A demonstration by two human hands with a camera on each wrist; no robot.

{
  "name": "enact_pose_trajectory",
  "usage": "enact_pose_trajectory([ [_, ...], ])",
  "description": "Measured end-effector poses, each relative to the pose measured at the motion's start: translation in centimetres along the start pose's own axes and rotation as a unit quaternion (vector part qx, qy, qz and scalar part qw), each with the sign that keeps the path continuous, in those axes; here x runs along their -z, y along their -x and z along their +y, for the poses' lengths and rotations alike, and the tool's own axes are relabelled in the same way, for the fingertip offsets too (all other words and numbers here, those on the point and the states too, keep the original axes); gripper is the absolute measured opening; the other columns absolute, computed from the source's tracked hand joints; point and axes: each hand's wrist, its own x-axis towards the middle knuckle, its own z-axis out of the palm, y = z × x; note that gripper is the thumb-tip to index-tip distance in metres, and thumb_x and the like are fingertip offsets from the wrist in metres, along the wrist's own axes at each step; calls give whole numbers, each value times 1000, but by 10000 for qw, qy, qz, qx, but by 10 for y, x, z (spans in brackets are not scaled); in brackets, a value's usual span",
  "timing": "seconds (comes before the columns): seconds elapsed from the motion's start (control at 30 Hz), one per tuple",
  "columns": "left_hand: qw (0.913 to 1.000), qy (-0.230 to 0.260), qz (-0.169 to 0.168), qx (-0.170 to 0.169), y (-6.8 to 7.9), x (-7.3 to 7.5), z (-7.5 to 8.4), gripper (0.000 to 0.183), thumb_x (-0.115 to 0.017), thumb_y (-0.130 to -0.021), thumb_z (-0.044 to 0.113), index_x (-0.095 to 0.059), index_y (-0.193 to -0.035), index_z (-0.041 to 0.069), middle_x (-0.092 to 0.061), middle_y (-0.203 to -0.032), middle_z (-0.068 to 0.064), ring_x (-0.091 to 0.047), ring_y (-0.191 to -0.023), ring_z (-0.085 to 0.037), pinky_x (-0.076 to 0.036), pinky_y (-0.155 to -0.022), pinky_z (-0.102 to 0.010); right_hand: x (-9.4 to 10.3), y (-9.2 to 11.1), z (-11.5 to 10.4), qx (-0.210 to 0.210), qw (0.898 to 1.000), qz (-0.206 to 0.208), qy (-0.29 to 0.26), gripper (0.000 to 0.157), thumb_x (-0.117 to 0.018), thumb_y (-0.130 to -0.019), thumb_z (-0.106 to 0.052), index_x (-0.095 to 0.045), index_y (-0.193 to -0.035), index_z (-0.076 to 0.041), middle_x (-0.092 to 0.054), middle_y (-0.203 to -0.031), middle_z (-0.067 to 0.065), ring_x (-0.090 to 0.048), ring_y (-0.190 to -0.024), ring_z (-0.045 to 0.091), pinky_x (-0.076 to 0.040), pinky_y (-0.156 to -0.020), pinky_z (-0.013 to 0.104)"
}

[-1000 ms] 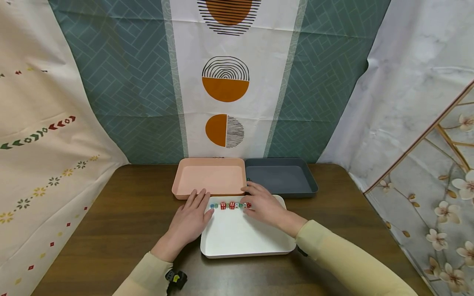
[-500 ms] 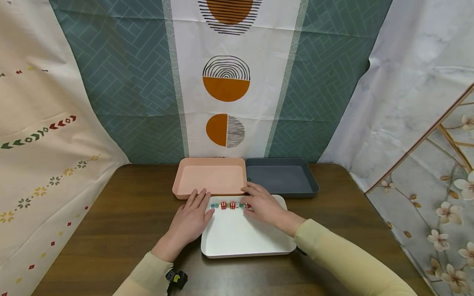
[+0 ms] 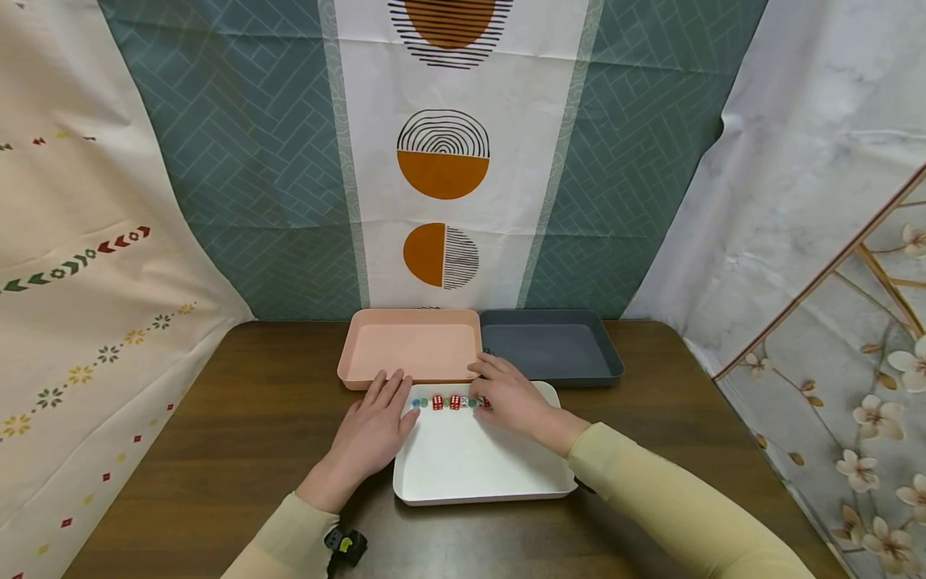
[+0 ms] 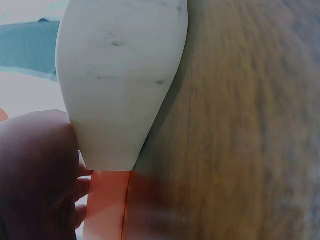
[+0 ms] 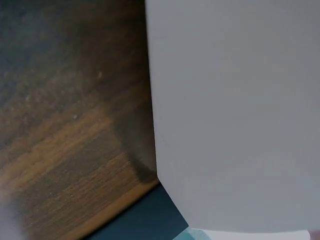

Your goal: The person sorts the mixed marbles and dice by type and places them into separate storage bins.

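Note:
A row of small dice (image 3: 454, 402), red, white and green, with blue-green pieces at its left end, lies along the far side of the white tray (image 3: 477, 474). My left hand (image 3: 372, 430) rests at the tray's left edge, fingers straight and pointing away, thumb beside the row's left end. The left wrist view shows part of that hand (image 4: 37, 170) against the tray's outer wall. Over the row's right end, my right hand (image 3: 517, 406) has thumb and index finger on either side of a red die (image 3: 485, 402), seemingly pinching it. Its fingers partly hide the neighbouring dice.
Behind the white tray stand a pink tray (image 3: 412, 346) and, to its right, a dark grey tray (image 3: 550, 346). Something small and dark (image 3: 488, 351) shows at the dark tray's left side. All stand on a brown wooden table (image 3: 268, 418), with fabric hanging behind.
My right hand has shifted very slightly left at the row's right end, covering a little more of the dice there. The left hand has stayed in place.

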Motion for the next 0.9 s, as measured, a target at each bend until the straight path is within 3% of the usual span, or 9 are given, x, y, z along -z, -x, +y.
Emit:
enact_pose_trajectory([
  [0.5,10000,28,43,-14,1,0,1,71,-56,-116,43,-36,-173,6,-28,-180,-16,-17,-168,-40,-36,-120,-73,-2,3,-1,16,10000,-94,19,14,-91,-95,-18,-80,-103,-17,-61,-154,17,-41,-158,44,-32,-128,63],
  [0.9,10000,16,-9,7,-1,0,0,71,-55,-116,44,-35,-173,7,-28,-181,-15,-16,-168,-40,-36,-120,-73,-2,4,-3,-99,9998,-168,45,14,-89,-97,-20,-80,-106,-19,-59,-159,13,-36,-162,40,-23,-132,60],
])
